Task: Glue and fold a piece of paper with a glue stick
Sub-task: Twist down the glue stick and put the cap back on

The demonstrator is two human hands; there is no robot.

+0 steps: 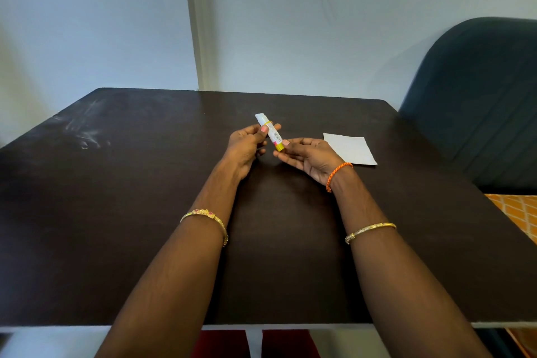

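A white glue stick (270, 131) with a yellow base and a white cap is held tilted above the middle of the dark table (145, 212). My left hand (247, 144) pinches its upper part near the cap. The fingertips of my right hand (308, 155) grip the yellow base end. A square piece of white paper (350, 148) lies flat on the table just right of my right hand, untouched.
A dark blue chair back (476, 102) stands at the table's right side. An orange patterned fabric (517, 215) shows beyond the right edge. A pale wall rises behind the table's far edge. Whitish smudges (87, 131) mark the far left of the tabletop.
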